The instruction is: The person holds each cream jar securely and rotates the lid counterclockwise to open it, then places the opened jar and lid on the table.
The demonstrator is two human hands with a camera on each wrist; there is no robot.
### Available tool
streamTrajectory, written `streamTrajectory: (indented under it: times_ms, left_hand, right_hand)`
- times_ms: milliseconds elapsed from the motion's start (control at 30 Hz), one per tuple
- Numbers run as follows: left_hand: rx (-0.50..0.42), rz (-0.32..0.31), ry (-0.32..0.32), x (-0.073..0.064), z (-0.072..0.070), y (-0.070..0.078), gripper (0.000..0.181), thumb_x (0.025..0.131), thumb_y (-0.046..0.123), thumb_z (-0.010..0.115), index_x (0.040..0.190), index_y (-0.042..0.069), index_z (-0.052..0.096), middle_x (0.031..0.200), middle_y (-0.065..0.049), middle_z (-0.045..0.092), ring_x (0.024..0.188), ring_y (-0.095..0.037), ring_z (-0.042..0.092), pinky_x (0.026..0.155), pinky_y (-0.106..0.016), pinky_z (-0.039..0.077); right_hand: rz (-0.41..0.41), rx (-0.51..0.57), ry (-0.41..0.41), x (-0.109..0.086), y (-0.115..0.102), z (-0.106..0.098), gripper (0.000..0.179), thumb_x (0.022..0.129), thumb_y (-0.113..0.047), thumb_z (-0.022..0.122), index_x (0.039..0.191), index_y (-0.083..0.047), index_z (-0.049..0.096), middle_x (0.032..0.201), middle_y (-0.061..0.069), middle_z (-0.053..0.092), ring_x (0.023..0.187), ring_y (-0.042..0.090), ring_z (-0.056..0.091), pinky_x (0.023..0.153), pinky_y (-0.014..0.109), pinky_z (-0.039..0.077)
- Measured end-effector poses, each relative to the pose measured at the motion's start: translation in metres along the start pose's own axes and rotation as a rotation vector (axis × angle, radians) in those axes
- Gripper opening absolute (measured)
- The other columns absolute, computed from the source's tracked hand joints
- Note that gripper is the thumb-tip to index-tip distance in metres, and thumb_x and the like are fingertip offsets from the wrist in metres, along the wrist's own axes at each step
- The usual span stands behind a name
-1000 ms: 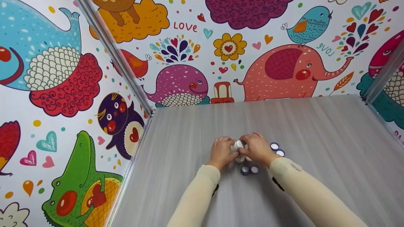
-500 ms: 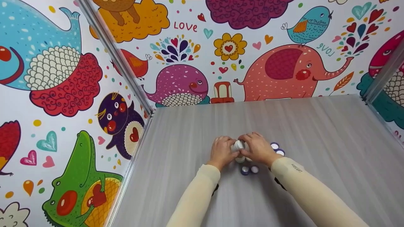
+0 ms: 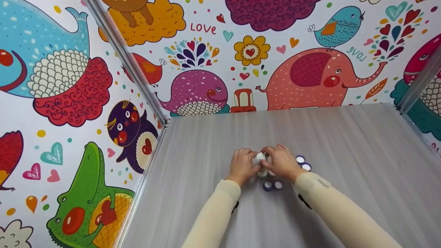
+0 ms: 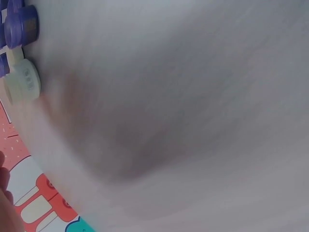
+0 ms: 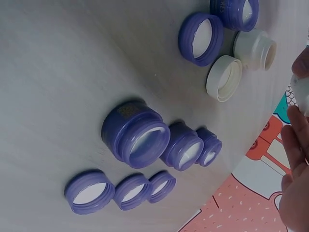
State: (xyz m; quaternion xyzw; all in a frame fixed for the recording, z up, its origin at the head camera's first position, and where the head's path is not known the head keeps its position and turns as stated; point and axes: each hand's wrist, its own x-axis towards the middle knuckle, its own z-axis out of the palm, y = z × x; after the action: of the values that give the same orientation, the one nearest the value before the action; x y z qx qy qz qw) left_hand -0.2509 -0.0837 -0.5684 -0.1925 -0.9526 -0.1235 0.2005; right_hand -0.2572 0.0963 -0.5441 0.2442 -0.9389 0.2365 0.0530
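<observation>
In the head view a small white jar (image 3: 260, 158) is held up between both hands over the table. My left hand (image 3: 243, 166) grips its body from the left. The right hand (image 3: 280, 162) pinches its top from the right, fingers curled over the rim. Part of the jar is hidden by the fingers. Just below stands an open white jar (image 5: 248, 50), its upturned white lid (image 5: 224, 79) beside it. Fingers (image 4: 5, 179) and a white jar (image 4: 26, 82) show at the left edge of the left wrist view.
The right wrist view shows three open purple jars in a row, the largest (image 5: 116, 126) nearest, with three upturned purple lids (image 5: 75, 200) alongside. Another purple jar (image 5: 231, 14) and purple lid (image 5: 186, 41) stand farther up. A patterned wall (image 3: 206, 93) bounds the grey table (image 3: 193, 148).
The right hand's fingers shift slightly left over the top of the held jar, then back right. The left hand stays in place. The jars and lids on the table have not moved.
</observation>
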Motion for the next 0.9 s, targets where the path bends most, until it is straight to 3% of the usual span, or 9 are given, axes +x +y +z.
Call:
streamTrajectory:
  times_ms: [233, 400, 567, 633, 900]
  left_hand:
    - [0.005, 0.007, 0.002, -0.0013, 0.0012, -0.002, 0.036, 0.075, 0.042, 0.083, 0.102, 0.017, 0.077, 0.096, 0.004, 0.068, 0.093, -0.016, 0.063, 0.085, -0.033, 0.046]
    - [0.016, -0.004, -0.011, -0.0005, 0.0001, -0.001, 0.036, 0.075, 0.039, 0.081, 0.104, 0.017, 0.077, 0.098, 0.004, 0.069, 0.094, -0.015, 0.063, 0.086, -0.033, 0.046]
    - [0.011, -0.009, -0.028, 0.0007, 0.0, 0.0008, 0.037, 0.077, 0.04, 0.079, 0.105, 0.016, 0.077, 0.099, 0.003, 0.07, 0.095, -0.016, 0.063, 0.088, -0.033, 0.046]
    - [0.013, -0.005, -0.022, 0.0007, 0.0003, 0.0009, 0.038, 0.076, 0.04, 0.08, 0.105, 0.016, 0.077, 0.099, 0.003, 0.07, 0.095, -0.016, 0.063, 0.087, -0.033, 0.046]
    - [0.018, 0.013, -0.004, -0.0005, 0.0034, -0.002, 0.039, 0.072, 0.038, 0.083, 0.104, 0.016, 0.077, 0.098, 0.003, 0.069, 0.094, -0.017, 0.063, 0.086, -0.034, 0.046]
  right_hand:
    - [-0.064, 0.011, 0.031, -0.0014, -0.001, 0.0005, 0.039, 0.084, -0.025, 0.075, 0.119, -0.013, 0.066, 0.113, 0.003, 0.067, 0.111, 0.025, 0.058, 0.109, 0.05, 0.032]
    - [0.0, 0.031, 0.015, -0.0024, -0.0023, 0.0004, 0.043, 0.091, -0.037, 0.068, 0.123, -0.009, 0.064, 0.114, 0.006, 0.066, 0.113, 0.028, 0.056, 0.108, 0.051, 0.033]
    - [0.056, -0.025, 0.001, -0.0021, -0.0025, 0.0016, 0.042, 0.097, -0.046, 0.06, 0.113, -0.008, 0.066, 0.095, 0.004, 0.067, 0.097, 0.027, 0.062, 0.111, 0.052, 0.027]
    - [0.043, -0.035, -0.001, -0.0019, -0.0023, 0.0021, 0.038, 0.096, -0.042, 0.062, 0.111, -0.008, 0.067, 0.092, 0.003, 0.066, 0.095, 0.026, 0.062, 0.112, 0.052, 0.027]
    - [-0.034, -0.035, 0.003, -0.0022, -0.0028, 0.0024, 0.037, 0.089, -0.03, 0.071, 0.12, -0.011, 0.066, 0.11, 0.004, 0.066, 0.111, 0.027, 0.059, 0.113, 0.05, 0.025]
